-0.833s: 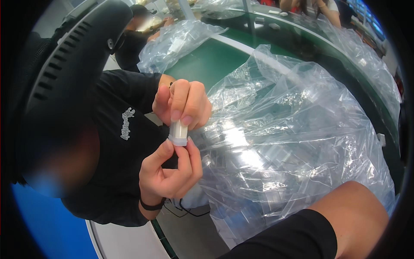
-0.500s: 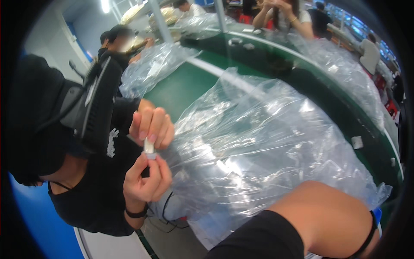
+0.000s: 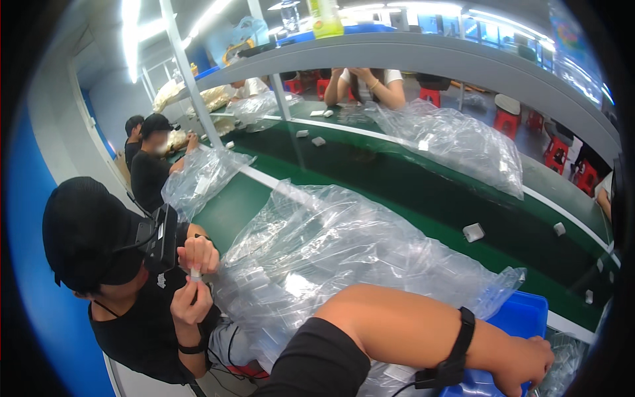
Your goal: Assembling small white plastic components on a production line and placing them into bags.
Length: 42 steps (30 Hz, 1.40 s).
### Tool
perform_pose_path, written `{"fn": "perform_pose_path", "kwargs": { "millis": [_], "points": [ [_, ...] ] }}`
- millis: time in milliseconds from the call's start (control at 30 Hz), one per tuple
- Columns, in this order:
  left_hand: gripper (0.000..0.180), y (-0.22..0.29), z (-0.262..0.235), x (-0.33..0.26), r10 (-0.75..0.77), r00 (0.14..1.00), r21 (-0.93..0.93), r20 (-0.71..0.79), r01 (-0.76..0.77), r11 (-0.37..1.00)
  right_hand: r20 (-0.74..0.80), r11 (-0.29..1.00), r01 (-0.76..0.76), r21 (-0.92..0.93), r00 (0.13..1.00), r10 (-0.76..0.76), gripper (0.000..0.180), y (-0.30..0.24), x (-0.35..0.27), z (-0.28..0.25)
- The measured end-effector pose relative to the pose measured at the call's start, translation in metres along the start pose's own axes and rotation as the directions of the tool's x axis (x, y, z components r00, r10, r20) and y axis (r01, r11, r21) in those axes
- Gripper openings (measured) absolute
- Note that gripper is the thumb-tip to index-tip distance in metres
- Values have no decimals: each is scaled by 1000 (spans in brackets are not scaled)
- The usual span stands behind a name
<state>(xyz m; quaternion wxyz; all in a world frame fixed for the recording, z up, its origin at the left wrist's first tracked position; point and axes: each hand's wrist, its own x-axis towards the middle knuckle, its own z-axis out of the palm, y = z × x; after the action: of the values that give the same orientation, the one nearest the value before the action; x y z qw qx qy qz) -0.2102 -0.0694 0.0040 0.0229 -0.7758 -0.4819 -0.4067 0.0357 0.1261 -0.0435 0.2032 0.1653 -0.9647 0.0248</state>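
Observation:
My left arm, in a black sleeve and with a black wristband (image 3: 465,334), reaches across the lower right. My left hand (image 3: 529,362) is over the right side of a blue bin (image 3: 529,308), next to crumpled clear plastic (image 3: 567,357). Its fingers curl downward and their tips are hidden, so what they hold cannot be made out. My right hand is out of view. Left of my arm lies a large clear plastic bag (image 3: 331,245) with flat pieces inside. Beyond it, a co-worker's hands (image 3: 196,278) pinch a small white piece.
A green conveyor belt (image 3: 397,192) runs behind the bag, with white box-shaped pieces (image 3: 473,232) scattered on it. A grey overhead shelf (image 3: 423,53) carries bottles. More plastic bags (image 3: 456,142) lie across the belt, near other seated people and red stools (image 3: 506,122).
The view has swung up and right, showing the shelf, the blue bin and my left hand, which was outside the picture before. The co-worker still pinches the small white piece.

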Motion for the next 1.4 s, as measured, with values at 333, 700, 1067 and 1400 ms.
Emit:
{"fn": "perform_pose_path", "kwargs": {
  "millis": [333,700,1067,1400],
  "points": [
    [29,27,-23,-20,-289,939,-173,185,321,931,19,998,-9,-70,1000,11,49,11,-35,15],
    [24,19,-41,7,-649,729,-182,218,683,707,63,1000,-15,-25,998,16,52,16,-16,9],
    [15,6,-39,-4,-840,523,-438,145,795,419,15,999,-42,-10,999,42,55,1,-25,8],
    [15,4,-39,2,-771,622,-313,134,765,562,-3,998,-56,41,998,56,53,9,-31,10]
  ]
}}
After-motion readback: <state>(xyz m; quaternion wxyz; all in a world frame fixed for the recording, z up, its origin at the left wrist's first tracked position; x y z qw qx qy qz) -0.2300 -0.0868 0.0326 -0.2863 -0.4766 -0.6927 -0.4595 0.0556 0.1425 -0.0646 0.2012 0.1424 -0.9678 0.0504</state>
